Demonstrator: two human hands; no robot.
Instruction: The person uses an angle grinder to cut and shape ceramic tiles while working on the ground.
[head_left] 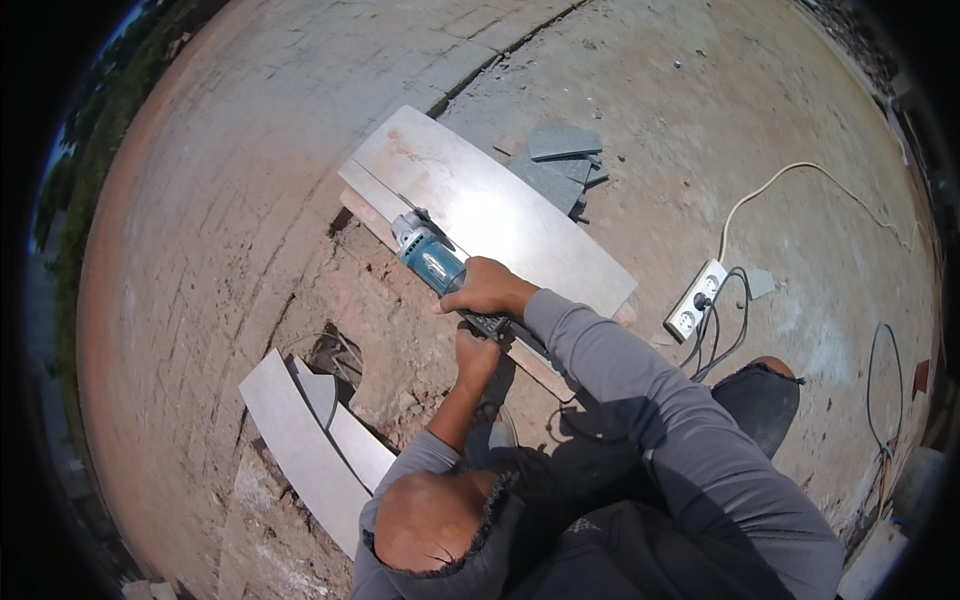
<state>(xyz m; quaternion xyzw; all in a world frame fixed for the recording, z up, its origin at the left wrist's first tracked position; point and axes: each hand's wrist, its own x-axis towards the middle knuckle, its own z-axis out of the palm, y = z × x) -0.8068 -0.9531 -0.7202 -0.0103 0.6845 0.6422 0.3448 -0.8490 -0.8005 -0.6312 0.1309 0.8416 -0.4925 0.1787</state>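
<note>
My right hand (482, 285) wraps round the body of a teal-and-grey angle grinder (432, 258), while lower down my left hand (472, 352) grips its rear end. The grinder's head rests over the left long edge of a large pale tile (510, 220), along a straight line that runs toward the tile's far corner. Whether the disc cuts into the tile is too small to tell. Part of a pinkish board or tile shows beneath the pale one. My forearms come from below, the right in a grey sleeve, and my bare knees show in torn dark trousers.
Dark grey-green tile pieces (555, 165) lie beyond the large tile. A white power strip (695, 300) with plugged cords sits at right, a loose cable loop farther right. Pale tile offcuts (290, 440) lie at lower left beside broken, rubbly ground (370, 350). Cracked concrete surrounds everything.
</note>
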